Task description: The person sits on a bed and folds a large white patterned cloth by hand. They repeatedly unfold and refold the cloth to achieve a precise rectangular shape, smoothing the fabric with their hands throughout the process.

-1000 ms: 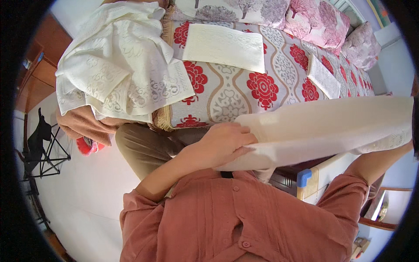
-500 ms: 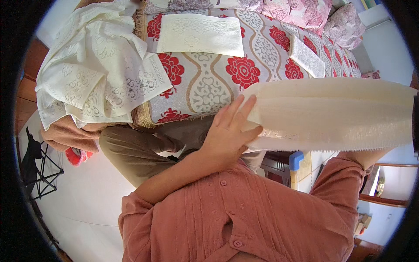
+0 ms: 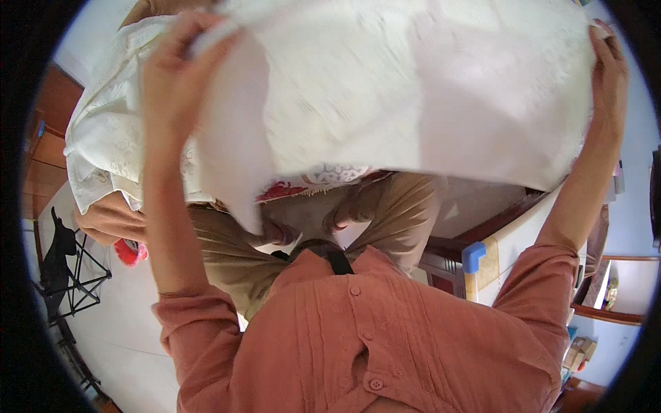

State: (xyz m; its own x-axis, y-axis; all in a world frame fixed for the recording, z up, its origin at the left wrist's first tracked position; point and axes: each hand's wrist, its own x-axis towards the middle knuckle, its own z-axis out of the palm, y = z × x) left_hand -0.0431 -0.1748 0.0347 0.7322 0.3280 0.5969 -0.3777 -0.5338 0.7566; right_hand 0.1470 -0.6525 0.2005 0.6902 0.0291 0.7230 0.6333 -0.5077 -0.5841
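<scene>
A white lace-patterned cloth [image 3: 330, 82] hangs spread between my raised hands, blurred by motion. My left hand [image 3: 180, 76] is closed on its upper left part, and a loose fold dangles beside that wrist. At the far right, my right hand [image 3: 609, 65] pinches the opposite edge near a corner. Below the cloth's lower edge shows a strip of the red-flowered seat cover [image 3: 310, 182]; most of that cover is hidden behind the cloth. Left of my left forearm lies a heap of white lace cloth [image 3: 103, 141].
Brown fabric [image 3: 113, 217] lies under the heap. A black folding frame [image 3: 65, 275] and a red item [image 3: 129, 252] are on the left floor. A blue guard [image 3: 474, 257] caps a table corner at right. Cardboard boxes [image 3: 580, 352] lie lower right.
My left hand has lifted up and left from the middle. The cloth, folded narrow at the right before, is now spread wide between both hands. My right hand has come into view.
</scene>
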